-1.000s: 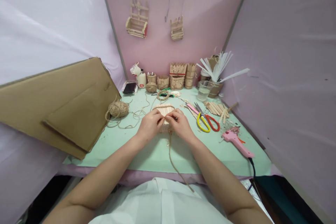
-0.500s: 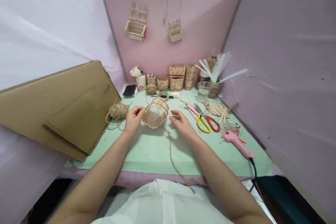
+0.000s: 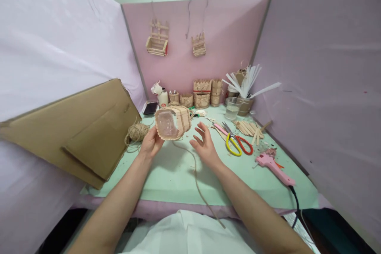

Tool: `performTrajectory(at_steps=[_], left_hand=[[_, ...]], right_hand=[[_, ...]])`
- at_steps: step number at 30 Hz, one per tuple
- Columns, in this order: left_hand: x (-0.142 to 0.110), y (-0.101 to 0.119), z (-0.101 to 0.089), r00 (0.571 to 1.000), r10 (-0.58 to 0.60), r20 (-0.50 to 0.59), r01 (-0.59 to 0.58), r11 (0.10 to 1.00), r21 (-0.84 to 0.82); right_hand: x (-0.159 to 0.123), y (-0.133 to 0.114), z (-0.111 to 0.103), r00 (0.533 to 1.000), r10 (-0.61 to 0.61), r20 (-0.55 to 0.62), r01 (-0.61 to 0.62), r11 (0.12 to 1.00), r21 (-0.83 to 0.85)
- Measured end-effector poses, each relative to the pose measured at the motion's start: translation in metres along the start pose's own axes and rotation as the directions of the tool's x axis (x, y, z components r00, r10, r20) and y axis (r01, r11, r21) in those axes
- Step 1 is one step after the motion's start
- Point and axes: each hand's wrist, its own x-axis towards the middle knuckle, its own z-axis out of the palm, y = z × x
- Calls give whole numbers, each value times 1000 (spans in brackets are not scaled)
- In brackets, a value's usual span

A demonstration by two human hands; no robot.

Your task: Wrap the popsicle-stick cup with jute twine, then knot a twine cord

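My left hand (image 3: 151, 143) grips a small basket (image 3: 182, 122) made of wooden sticks around a clear plastic cup, its underside tipped toward me. Bands of twine circle its stick wall. To its right my right hand (image 3: 205, 145) hovers with fingers spread, touching nothing. A loose length of twine (image 3: 195, 174) trails from under the basket over the table's front edge to my lap. Just left of my left hand lies a ball of twine (image 3: 137, 131).
Scissors (image 3: 233, 145) with yellow and red handles, wooden sticks (image 3: 248, 129) and a pink glue gun (image 3: 275, 170) lie at right. Behind them stands a plastic cup of liquid (image 3: 232, 109). Finished stick holders (image 3: 202, 97) line the back. Cardboard (image 3: 95, 139) leans at left.
Both hands were together on the basket. My left hand has lifted and turned it so its bottom faces me, while my right hand has let go and opened. The view has tilted up.
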Motion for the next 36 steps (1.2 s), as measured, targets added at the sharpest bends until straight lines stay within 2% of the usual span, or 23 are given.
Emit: performTrajectory(at_steps=[2,4,6,8,10,12,17,20,24,27,31,33,36], left_hand=[[0,0,-1,999,-38,2,38,999,-28],[-2,-2,-2,997,-82,-15,81,995,-52],[-5,-4,-1,989,-138,-51,134,988,-73],[-8,-5,1,974,-211,-87,205,976,-75],[-12,-4,6,957,-273,-98,270,962,-47],[-14,-4,12,949,-308,-61,309,951,5],[-16,-6,23,927,-376,0,374,924,79],[-17,-11,24,932,-362,-7,362,931,43],[-15,-15,21,951,-296,-88,297,955,-8],[-11,-16,19,966,-230,-123,226,973,-40],[-8,-18,16,960,-213,-181,208,977,-46],[-7,-21,13,958,-212,-195,210,977,-30],[-6,-26,7,969,-191,-158,194,981,4]], right_hand=[[5,2,3,995,96,2,-96,994,50],[10,1,6,987,137,80,-144,985,92],[11,-2,8,979,99,178,-124,984,132],[11,-6,9,974,27,225,-62,986,152],[8,-9,8,980,-31,195,1,989,148],[6,-11,7,988,-57,145,37,990,138],[3,-13,4,996,-34,86,31,999,38],[4,-11,3,998,-53,42,52,998,20],[4,-7,3,1000,-25,-1,25,999,48],[2,-6,4,998,23,-53,-27,998,-57],[1,-8,8,997,56,52,-39,960,-279],[2,-9,12,993,50,108,-14,951,-310],[1,-10,17,976,87,198,-28,959,-283]])
